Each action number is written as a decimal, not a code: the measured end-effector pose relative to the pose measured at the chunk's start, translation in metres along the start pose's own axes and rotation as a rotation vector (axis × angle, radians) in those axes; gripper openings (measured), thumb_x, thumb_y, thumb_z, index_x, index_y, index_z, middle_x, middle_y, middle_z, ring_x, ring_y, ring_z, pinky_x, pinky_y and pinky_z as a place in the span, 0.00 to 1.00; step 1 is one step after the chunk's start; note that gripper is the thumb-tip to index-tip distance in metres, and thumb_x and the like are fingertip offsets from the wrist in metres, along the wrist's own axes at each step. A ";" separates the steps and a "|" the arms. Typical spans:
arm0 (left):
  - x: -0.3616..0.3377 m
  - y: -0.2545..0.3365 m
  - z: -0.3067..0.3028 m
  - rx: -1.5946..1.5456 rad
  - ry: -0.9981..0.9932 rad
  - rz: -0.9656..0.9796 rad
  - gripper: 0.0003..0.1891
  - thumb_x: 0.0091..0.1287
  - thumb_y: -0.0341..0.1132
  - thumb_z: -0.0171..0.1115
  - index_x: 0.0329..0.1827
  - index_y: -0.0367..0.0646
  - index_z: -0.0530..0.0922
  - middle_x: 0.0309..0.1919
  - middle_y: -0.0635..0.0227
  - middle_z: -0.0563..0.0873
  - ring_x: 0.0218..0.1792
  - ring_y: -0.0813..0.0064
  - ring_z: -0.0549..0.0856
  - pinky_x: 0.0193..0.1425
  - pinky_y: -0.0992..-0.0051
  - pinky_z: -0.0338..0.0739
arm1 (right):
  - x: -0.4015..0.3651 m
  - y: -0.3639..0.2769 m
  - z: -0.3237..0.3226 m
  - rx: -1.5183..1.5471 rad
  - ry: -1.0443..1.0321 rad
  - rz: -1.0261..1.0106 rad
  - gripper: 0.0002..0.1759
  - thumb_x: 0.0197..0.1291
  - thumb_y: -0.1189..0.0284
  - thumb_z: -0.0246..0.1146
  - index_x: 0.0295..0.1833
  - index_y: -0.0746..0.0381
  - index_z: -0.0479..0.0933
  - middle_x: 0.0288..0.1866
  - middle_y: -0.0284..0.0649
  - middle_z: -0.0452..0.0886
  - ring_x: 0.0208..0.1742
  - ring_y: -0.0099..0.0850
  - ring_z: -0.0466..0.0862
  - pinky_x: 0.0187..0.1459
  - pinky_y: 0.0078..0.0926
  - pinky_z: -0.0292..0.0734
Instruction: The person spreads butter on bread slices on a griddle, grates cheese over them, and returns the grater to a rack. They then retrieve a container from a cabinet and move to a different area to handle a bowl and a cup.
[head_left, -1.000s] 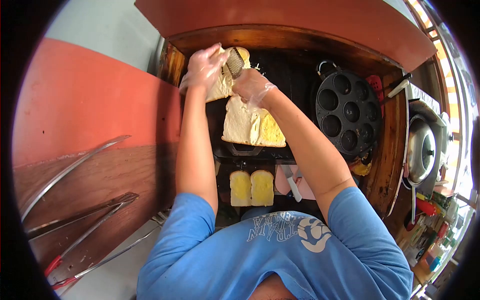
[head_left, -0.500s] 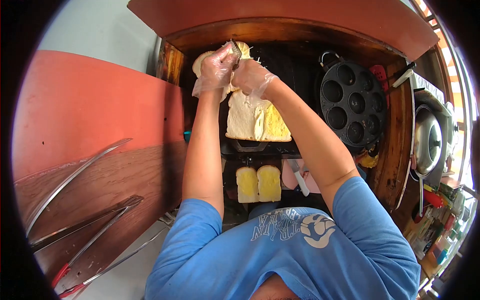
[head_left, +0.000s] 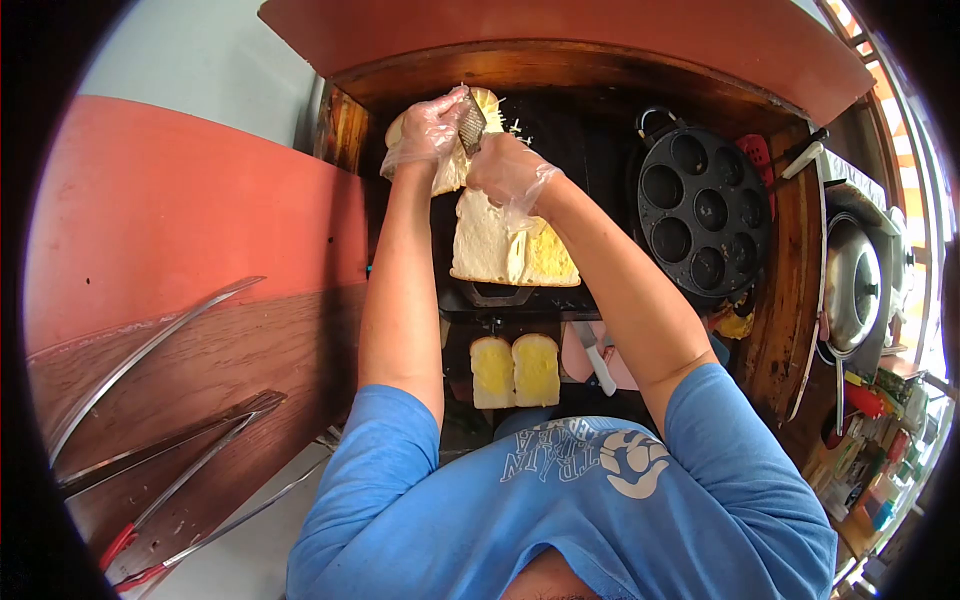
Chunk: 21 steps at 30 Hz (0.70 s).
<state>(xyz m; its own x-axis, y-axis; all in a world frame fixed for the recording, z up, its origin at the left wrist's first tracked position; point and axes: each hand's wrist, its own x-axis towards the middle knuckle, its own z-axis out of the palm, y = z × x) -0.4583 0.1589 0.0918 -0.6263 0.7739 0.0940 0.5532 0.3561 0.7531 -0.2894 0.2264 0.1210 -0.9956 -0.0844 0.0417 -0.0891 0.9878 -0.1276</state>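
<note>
My left hand [head_left: 430,132], in a clear plastic glove, is closed on the edge of a small metal grater [head_left: 471,126] tilted over the bread. Close beside the grater's lower end is my right hand [head_left: 508,172], also gloved, its fingers curled; whatever they hold is hidden. Beneath both hands lie bread slices [head_left: 450,178] on a black griddle [head_left: 580,150], with pale shreds [head_left: 512,128] scattered at their right edge. Nearer me on the griddle are a plain bread slice [head_left: 480,245] and a yellow-spread slice [head_left: 550,256], side by side.
Two yellow-spread bread slices [head_left: 492,372] lie in front of the griddle, beside a white-handled knife [head_left: 598,365] on a pink board [head_left: 575,355]. A black round-welled pan [head_left: 705,210] stands right. Tongs [head_left: 190,440] are at left, and a lidded pan [head_left: 853,285] is far right.
My right hand has moved slightly down and right, away from my left, so more of the grater shows. More pale shreds are visible right of the back bread.
</note>
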 end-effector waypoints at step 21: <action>-0.066 0.038 -0.032 -0.414 0.039 -0.119 0.37 0.60 0.29 0.79 0.71 0.29 0.71 0.52 0.54 0.87 0.47 0.72 0.87 0.44 0.74 0.84 | 0.023 -0.032 0.042 0.687 0.034 0.508 0.15 0.56 0.74 0.62 0.45 0.72 0.85 0.45 0.62 0.86 0.50 0.56 0.87 0.51 0.43 0.83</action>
<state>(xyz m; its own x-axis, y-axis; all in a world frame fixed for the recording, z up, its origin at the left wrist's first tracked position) -0.4138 0.1046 0.1356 -0.6969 0.7171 0.0096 0.2140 0.1951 0.9572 -0.3103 0.1875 0.0840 -0.9194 0.3617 -0.1547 0.3579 0.6058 -0.7106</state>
